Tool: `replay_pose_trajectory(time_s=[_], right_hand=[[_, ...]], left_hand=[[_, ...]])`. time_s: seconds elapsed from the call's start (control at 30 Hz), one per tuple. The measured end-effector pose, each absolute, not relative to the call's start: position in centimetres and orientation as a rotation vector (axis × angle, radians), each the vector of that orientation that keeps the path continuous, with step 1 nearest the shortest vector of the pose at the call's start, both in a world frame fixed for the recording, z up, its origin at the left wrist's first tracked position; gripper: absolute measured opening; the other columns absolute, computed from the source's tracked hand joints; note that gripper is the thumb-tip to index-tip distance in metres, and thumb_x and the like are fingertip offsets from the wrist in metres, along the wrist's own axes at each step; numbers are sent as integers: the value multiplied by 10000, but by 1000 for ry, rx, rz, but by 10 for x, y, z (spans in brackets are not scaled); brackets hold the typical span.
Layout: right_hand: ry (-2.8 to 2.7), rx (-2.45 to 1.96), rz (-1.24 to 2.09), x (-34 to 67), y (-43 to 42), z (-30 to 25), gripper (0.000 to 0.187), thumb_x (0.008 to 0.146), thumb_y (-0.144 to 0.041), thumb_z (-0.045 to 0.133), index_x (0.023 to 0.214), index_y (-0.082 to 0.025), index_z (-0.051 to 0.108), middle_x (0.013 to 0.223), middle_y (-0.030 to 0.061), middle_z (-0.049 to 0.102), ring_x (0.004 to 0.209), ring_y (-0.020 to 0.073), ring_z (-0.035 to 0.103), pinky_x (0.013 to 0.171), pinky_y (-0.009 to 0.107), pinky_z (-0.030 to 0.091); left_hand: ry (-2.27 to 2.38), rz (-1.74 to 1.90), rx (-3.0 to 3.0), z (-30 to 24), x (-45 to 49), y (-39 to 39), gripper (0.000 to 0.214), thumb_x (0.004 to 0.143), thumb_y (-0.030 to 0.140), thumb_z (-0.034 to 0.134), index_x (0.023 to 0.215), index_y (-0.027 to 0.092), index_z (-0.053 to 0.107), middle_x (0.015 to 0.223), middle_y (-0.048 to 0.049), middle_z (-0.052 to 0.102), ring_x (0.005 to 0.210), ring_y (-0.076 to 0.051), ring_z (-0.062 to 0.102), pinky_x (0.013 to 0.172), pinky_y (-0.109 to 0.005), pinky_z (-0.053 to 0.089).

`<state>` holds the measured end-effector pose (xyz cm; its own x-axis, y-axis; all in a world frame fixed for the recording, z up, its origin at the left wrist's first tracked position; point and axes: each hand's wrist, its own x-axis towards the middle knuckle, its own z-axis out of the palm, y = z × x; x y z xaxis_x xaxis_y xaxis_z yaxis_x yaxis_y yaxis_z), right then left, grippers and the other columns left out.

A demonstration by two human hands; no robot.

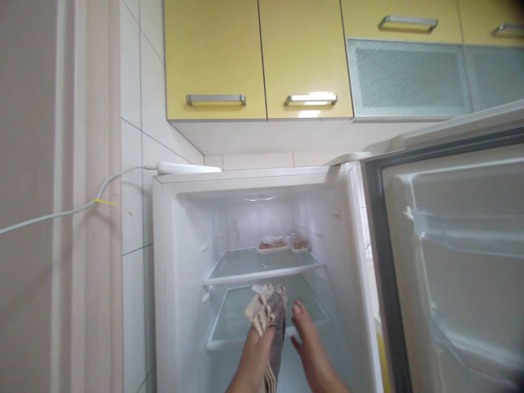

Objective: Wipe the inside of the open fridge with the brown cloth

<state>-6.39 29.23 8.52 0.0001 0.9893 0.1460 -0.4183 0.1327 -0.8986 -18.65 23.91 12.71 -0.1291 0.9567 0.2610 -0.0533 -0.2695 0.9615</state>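
An open white fridge (pixel 164 262) fills the middle of the view. My left hand (pixel 256 349) is closed on a striped grey and beige cloth (pixel 272 314), held up against the front of the lower glass shelf (pixel 233 333). My right hand (pixel 305 341) is beside it, fingers stretched out and together, holding nothing, close to that shelf's front edge. Two shallow trays of food (pixel 282 244) sit at the back of the upper glass shelf (pixel 262 270).
The fridge door (pixel 450 262) stands open at the right with clear door bins. Yellow wall cabinets (pixel 257 54) with metal handles hang above. A white tiled wall (pixel 133 191) and a white cable (pixel 61 213) are at the left.
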Motion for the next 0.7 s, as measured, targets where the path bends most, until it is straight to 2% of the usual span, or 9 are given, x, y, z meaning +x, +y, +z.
replay_pose_trajectory(time_s=[0.07,0.17,0.27,0.4,0.47,0.57,0.63,0.7], right_hand=[[-782,-486,1628,-76,274,72,832,745,-848,549,1347,-279,623,1488,88,574,1464,311,418,1182,557,350],[-576,-181,1707,-79,258,61,784,649,-887,616,1131,-284,753,1260,76,729,1391,281,508,1165,503,390],[-450,-111,1638,-70,249,57,634,664,-824,682,1047,-329,778,1166,38,765,1327,257,568,1159,485,408],[-547,-163,1581,-59,244,52,671,676,-852,641,1049,-312,783,1103,67,781,1282,291,599,1137,522,429],[-673,-209,1509,-55,246,50,738,696,-910,530,1037,-309,789,1075,92,784,1275,319,601,1120,556,441],[-793,-289,1375,-50,249,50,839,734,-954,338,1095,-332,771,1074,101,782,1262,338,610,1090,601,459],[-786,-334,1342,-47,249,55,788,760,-914,398,1156,-327,744,1091,96,779,1218,338,640,1064,603,479],[-756,-379,1342,-44,248,66,680,761,-790,598,1233,-311,699,1133,87,770,1167,327,668,1039,578,504]], left_hand=[[1269,1329,1769,135,-167,231,615,810,261,580,1423,206,562,1571,-100,488,1505,-278,368,1287,-455,190],[1494,834,2263,150,-143,221,755,754,204,566,1500,262,468,1632,-78,393,1546,-293,277,1294,-535,90],[1534,590,2442,166,-136,217,701,801,325,583,1492,270,477,1610,-116,426,1533,-332,299,1270,-608,103],[1239,366,2417,188,-152,215,791,804,471,658,1528,266,411,1658,-120,324,1554,-361,226,1260,-632,66],[1040,494,2236,194,-166,217,721,856,491,615,1517,269,430,1637,-90,377,1537,-335,288,1271,-580,124],[1012,1107,2018,194,-192,228,495,875,449,611,1328,255,657,1479,-93,591,1430,-319,471,1266,-516,220],[1186,1469,2039,191,-216,241,401,819,354,672,1205,260,733,1414,-92,644,1385,-325,515,1261,-524,249],[1497,1680,2176,186,-243,253,410,813,267,631,1213,250,720,1411,-95,641,1375,-323,522,1242,-551,298]])
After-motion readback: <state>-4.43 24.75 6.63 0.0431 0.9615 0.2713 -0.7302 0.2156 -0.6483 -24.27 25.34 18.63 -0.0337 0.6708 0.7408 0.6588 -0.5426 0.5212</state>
